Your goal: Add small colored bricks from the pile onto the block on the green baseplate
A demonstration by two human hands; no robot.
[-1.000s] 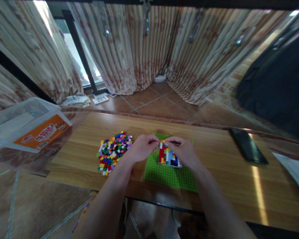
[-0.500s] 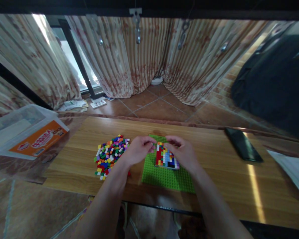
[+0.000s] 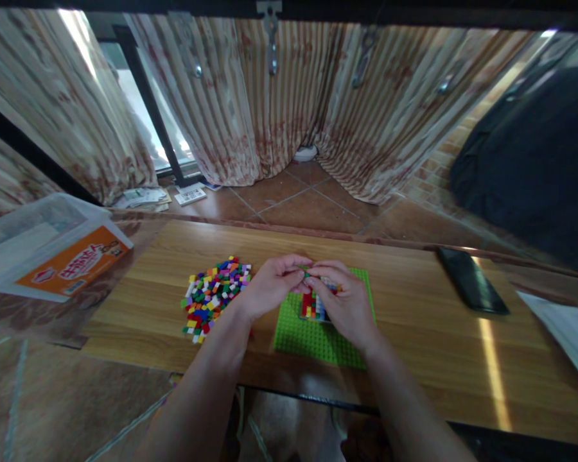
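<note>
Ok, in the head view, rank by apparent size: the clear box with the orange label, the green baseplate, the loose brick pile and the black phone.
1. Clear box, cut off at the frame edge.
2. Green baseplate, partly covered.
3. Loose brick pile.
4. Black phone, close to the pile, so unsure.

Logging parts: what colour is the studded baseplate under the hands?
Bright green baseplate; the head view shows it clearly.

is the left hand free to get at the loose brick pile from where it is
Probably yes: the brick pile lies right beside the left hand, with only bare table between them.
</note>
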